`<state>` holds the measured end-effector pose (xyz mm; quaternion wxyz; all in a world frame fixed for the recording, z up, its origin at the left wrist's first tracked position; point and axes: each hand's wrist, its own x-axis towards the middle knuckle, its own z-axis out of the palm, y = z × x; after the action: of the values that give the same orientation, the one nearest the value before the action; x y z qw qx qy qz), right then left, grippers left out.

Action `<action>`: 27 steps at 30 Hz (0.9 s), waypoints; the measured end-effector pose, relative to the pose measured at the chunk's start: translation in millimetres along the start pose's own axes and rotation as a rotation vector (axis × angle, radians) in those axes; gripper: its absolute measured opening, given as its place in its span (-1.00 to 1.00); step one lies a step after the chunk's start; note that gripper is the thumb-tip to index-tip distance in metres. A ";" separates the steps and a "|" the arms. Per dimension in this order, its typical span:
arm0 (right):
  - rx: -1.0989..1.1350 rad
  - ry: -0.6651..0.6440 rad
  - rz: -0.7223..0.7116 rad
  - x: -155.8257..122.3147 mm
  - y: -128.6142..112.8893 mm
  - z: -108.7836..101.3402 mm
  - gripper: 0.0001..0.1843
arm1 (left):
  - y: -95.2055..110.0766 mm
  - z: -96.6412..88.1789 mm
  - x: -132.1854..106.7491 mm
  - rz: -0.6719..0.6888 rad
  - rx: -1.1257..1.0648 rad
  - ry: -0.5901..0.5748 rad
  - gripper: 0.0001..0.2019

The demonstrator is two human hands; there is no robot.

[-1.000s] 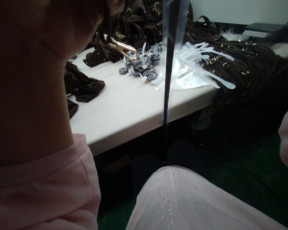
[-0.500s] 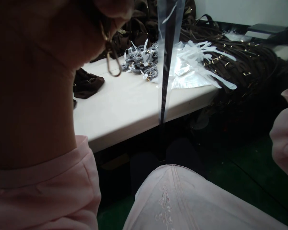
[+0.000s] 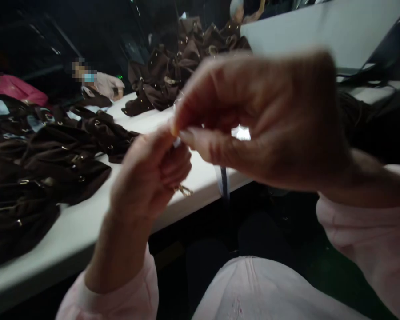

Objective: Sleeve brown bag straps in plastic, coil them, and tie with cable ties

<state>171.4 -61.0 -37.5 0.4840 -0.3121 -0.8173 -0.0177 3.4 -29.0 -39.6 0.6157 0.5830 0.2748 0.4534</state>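
Observation:
Both my hands are raised close to the camera, over the near edge of the white table point(image 3: 70, 231). My left hand point(image 3: 150, 173) is closed in a fist, and a small gold metal clasp point(image 3: 184, 190) pokes out below its fingers. My right hand point(image 3: 260, 118) pinches with thumb and forefinger right at the top of the left fist, on a small pale bit I cannot make out. A narrow clear plastic sleeve with a dark strap point(image 3: 223, 182) hangs down under my hands. The right hand is smeared by motion.
Dark brown fabric bags with gold hardware point(image 3: 36, 173) lie heaped on the table's left, and another pile point(image 3: 173, 66) stands at the back. Another person point(image 3: 96, 82) sits beyond the table at the far left. My pink-clad lap point(image 3: 260, 293) is below.
The view swung left and my hands dropped from above into the middle of the frame. The right hand has come in to meet the left fist; the strap sleeve now hangs behind them.

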 end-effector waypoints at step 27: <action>0.229 -0.104 0.295 -202.8 71.1 96.3 -0.60 | -185.9 -13.8 -61.8 -0.570 -0.075 0.074 -0.71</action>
<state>202.0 -71.9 -270.7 0.4709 -0.3719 -0.7832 0.1628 8.6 -60.0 -233.5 0.7288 0.4422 0.4330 0.2931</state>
